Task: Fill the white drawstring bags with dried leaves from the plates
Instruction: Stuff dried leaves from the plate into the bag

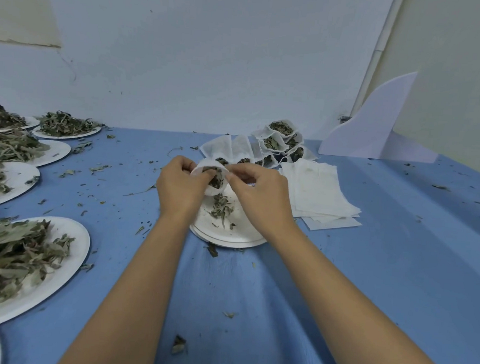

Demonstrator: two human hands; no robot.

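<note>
Bag [210, 190] hangs above the middle plate [230, 233], held open between your hands, left hand [179, 183] and right hand [260, 195] each pinching its rim, leaves [216, 179] showing inside, a few more on the plate, and filled bags [278, 139] piled just behind, seemingly not drawn shut.
</note>
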